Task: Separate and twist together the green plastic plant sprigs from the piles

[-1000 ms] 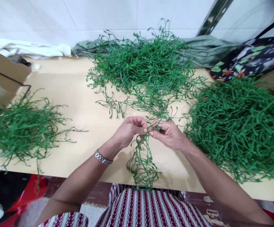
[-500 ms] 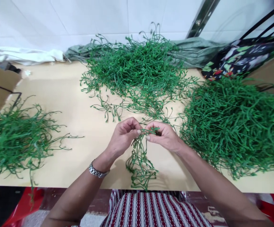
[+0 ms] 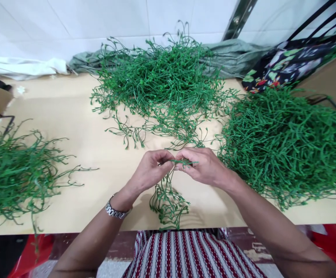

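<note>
Thumb and fingers of my left hand [image 3: 155,168] are pinched on green artificial plant stems [image 3: 169,202], which hang down over the near part of the table. Close against it, my right hand [image 3: 200,165] is closed on the upper piece of the same green stems [image 3: 187,162]. The fingertips of both hands almost meet, and the exact joint between the stems is hidden by them. Just beyond the hands lie loose stems [image 3: 176,131], thin and curly with small buds at their tips.
A large heap of green stems [image 3: 156,77] rests at the back against grey-green cloth [image 3: 228,58]. Another heap [image 3: 289,146] fills the right, beside a cardboard box [image 3: 330,81] and floral fabric [image 3: 284,69]. A third pile [image 3: 17,173] lies left, its stems hanging past the table's [image 3: 98,216] front edge.
My right hand has turned so its back shows more and its fingers have closed nearer to my left hand. The view has shifted slightly. Both hands still hold the stems.
</note>
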Demonstrator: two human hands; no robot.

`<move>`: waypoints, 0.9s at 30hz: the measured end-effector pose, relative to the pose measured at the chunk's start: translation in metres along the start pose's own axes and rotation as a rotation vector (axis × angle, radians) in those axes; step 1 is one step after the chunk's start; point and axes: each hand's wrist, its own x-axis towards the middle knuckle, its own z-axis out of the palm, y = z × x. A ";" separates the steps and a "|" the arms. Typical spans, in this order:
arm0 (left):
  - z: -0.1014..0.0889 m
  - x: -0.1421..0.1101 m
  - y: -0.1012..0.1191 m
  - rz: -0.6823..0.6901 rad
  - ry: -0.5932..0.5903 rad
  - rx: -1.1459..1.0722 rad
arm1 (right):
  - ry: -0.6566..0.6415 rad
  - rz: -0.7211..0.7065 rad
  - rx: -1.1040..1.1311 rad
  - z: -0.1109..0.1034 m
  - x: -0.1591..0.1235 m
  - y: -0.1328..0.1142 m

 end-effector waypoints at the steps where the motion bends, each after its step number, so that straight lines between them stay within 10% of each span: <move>1: 0.000 0.000 0.000 -0.006 -0.002 0.008 | -0.002 -0.020 -0.042 -0.001 0.000 -0.001; 14: -0.007 0.003 -0.008 -0.095 0.071 -0.205 | 0.032 0.074 -0.002 0.006 -0.003 -0.007; 27: 0.013 0.008 0.025 -0.118 -0.337 0.199 | -0.214 -0.020 0.110 -0.024 -0.024 0.000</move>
